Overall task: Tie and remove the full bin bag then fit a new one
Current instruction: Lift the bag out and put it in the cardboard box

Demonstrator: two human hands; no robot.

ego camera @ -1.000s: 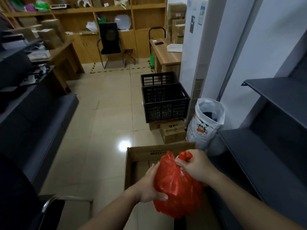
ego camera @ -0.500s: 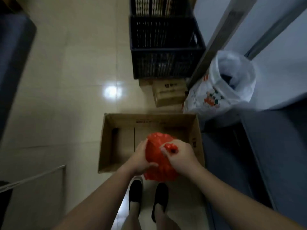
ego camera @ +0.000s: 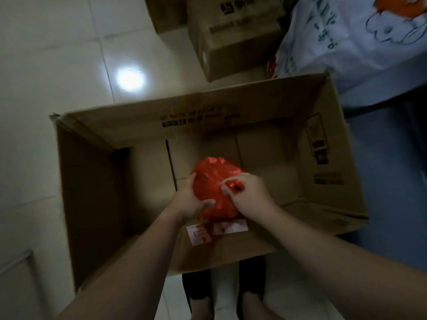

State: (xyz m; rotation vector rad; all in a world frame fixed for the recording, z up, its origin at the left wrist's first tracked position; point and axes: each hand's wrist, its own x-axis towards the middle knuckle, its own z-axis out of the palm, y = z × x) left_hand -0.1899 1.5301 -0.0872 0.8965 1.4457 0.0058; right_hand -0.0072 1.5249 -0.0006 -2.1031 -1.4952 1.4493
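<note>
A full red bin bag [ego camera: 213, 179] is inside a large open cardboard box [ego camera: 97, 181], low down near the box floor. My left hand [ego camera: 189, 199] cups the bag's left side, thumb across its front. My right hand [ego camera: 247, 192] pinches the twisted red top of the bag between thumb and fingers. The bag's underside is hidden by my hands. Two pale labels [ego camera: 228, 227] are stuck on the box's near inner wall just below the bag.
A smaller closed carton [ego camera: 233, 35] stands on the tiled floor beyond the box. A white printed sack [ego camera: 360, 42] leans at the upper right. A dark grey shelf edge [ego camera: 392, 181] runs along the right. My feet in black shoes [ego camera: 198, 287] are against the box's near wall.
The view has tipped down and drawn much closer to the box. Both hands have lowered the red bag from above the box rim down into the box.
</note>
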